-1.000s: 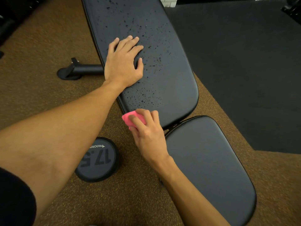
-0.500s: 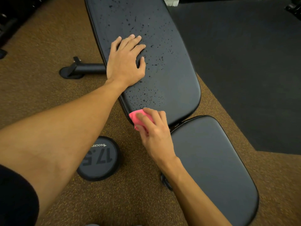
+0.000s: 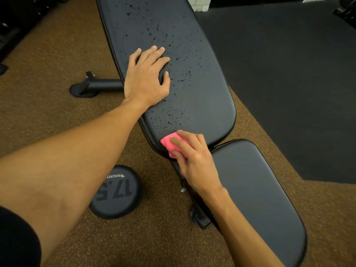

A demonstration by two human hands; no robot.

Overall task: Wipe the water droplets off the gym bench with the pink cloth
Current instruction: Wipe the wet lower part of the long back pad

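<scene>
Barely begun, I'd say: the right grip (image 3: pixel 193 154), fingers curled round the bunched pink cloth (image 3: pixel 169 141), presses it on the gym bench (image 3: pixel 209 105) back pad's near corner, while the left grip (image 3: pixel 146 79) lies flat, empty, among droplets (image 3: pixel 169 120) covering most of it; the seat pad (image 3: pixel 254 199) seems dry.

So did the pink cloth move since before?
Yes. The pink cloth, under the right hand, has slid a little rightwards from the bench's left edge onto its pad, nearer the droplets.
</scene>
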